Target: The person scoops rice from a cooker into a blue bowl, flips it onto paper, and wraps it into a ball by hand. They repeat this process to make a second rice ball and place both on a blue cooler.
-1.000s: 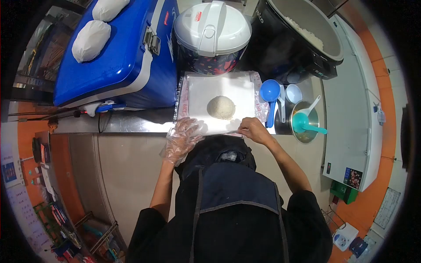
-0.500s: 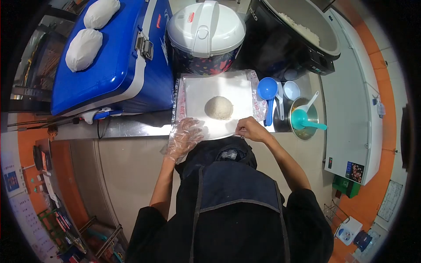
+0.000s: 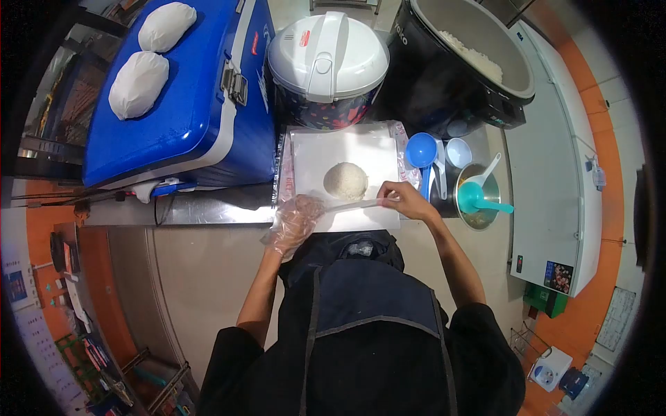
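Observation:
A rounded mound of cooked rice (image 3: pixel 346 181) sits on a white sheet of wrapping paper (image 3: pixel 312 151), laid over a stack of sheets on the counter. My left hand (image 3: pixel 297 220), in a clear plastic glove, is closed on the left end of the paper's near edge. The bare fingers of my right hand (image 3: pixel 405 199) pinch the same edge at its right end. Between them that edge is raised and runs as a pale strip just in front of the rice. My left fingertips are partly hidden by the crinkled glove.
A blue cooler (image 3: pixel 187 97) with two white wrapped bundles (image 3: pixel 139 84) stands left. Behind the paper are a floral rice cooker (image 3: pixel 329 62) and a large black pot of rice (image 3: pixel 444 76). Blue and white scoops (image 3: pixel 422 150) and a metal bowl with a teal ladle (image 3: pixel 472 197) lie right.
Both hands have lifted the near edge of the paper and brought it away from my body, up to the front of the rice. The camera view has shifted slightly.

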